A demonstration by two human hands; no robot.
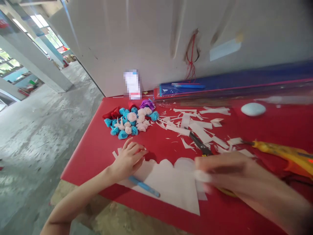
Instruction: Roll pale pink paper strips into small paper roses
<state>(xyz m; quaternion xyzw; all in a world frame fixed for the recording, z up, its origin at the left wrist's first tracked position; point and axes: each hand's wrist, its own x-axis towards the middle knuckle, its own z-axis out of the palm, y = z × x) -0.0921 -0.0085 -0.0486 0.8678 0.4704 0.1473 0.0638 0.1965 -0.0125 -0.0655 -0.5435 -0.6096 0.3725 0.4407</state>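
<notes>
My left hand (130, 160) rests over the left part of a sheet of white paper (168, 186), fingers slightly curled and apart. Near its heel lies a blue pen-like stick (144, 186), its upper end partly under the hand. The paper's far edge has rounded, scalloped cuts. My right hand (225, 171) is smeared by motion over the paper's right end; whether it holds anything is unclear. Just beyond it lie dark-bladed scissors (199, 142), their handles mostly hidden by the hand. White paper strips and scraps (200, 129) are scattered around the blades.
Blue, white, red and purple paper flowers (130, 119) are bunched at the back left of the red table (85, 153). A yellow glue gun (283, 151) lies at right, with a pale oval object (253, 109) behind it. A phone (132, 85) leans on the wall.
</notes>
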